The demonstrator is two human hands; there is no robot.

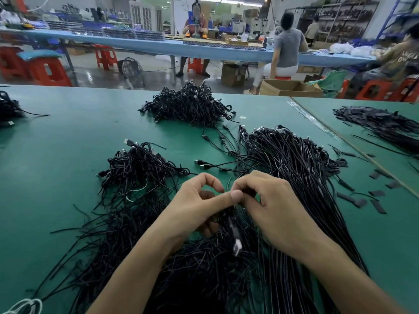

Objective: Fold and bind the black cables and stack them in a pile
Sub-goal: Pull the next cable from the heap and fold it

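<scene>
A small folded bundle of thin black cable (226, 217) is held between the two hands, just above the green-covered table (56, 155). It is gripped by the left hand (197, 207), with the thumb laid across it. Its upper end is pinched by the curled fingers of the right hand (274, 207), where a thin black tie strand (228, 184) sticks up. Binding appears to be the step in hand. The folds should be kept squeezed even while the tie is twisted snug, so that no loop slips out. A blurred pale plug (236, 244) hangs below the bundle. Loose straight black cables (294, 173) are spread beneath the right arm. Further off, what look like bound cables are heaped in a left pile (140, 171) and a larger far pile (190, 105).
</scene>
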